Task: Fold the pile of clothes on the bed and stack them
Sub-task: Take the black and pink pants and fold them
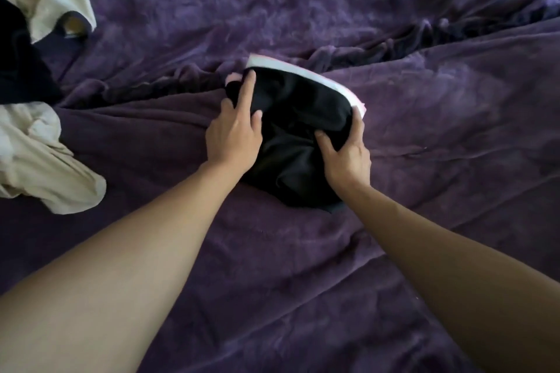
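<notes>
Far to my left the loose cream clothes (39,160) lie crumpled on the bed (424,160), with a dark piece (21,70) and more cream cloth behind them, none of it folded yet. They are well apart from what I am working on.

My left hand (235,136) rests on the left edge of the black garment (303,106). The forefinger is stretched out flat towards the far corner and the thumb lies on the cloth, so this hand is pressing rather than gripping. The black garment sits mid-bed as a rumpled bundle on top of a white and pink piece (306,73), which shows only as a band along the far edge.

My right hand (348,154) grasps the right edge, with the thumb on top and the fingers curled round the side.

As I judge it, I am squaring this fold onto the stack. To do it well I should keep the left palm down as an anchor and draw the right edge outward to take the puckers out of the middle. I should line the black edges up with the white band beneath. The soft, creased blanket will let the stack slide, so the pressure should go straight down.
</notes>
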Action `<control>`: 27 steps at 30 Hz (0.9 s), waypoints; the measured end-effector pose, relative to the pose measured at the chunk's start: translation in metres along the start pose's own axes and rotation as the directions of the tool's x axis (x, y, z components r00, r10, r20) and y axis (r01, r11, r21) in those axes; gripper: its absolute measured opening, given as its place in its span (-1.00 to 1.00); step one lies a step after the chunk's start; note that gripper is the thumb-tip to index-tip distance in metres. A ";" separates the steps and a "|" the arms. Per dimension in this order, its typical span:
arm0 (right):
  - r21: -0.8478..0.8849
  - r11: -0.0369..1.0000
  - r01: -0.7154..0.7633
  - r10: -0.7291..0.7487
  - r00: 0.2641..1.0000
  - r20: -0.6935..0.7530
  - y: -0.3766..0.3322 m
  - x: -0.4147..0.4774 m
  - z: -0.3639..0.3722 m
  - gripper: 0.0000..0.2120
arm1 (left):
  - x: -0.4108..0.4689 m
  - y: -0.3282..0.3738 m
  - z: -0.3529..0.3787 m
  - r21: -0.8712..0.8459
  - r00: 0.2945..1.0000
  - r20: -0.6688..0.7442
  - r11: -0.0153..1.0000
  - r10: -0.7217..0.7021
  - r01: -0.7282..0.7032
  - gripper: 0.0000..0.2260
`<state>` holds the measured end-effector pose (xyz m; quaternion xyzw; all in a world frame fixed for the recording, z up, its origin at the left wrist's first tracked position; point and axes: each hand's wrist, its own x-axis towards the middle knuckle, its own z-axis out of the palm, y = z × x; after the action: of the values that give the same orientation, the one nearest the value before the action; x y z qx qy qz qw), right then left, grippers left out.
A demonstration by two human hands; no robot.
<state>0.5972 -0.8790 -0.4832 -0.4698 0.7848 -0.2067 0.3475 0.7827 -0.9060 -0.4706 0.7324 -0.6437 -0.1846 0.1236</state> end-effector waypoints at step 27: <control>-0.441 0.894 0.080 -0.068 0.997 0.045 0.209 -0.218 -0.388 -0.43 | -0.333 0.338 -0.020 0.309 0.929 0.302 0.900 0.214 -0.308 -0.64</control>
<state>0.2546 -0.5890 -0.2817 -0.5688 0.7878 -0.0294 0.2345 0.4537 -0.6255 -0.2745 0.6182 -0.7696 -0.1431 -0.0709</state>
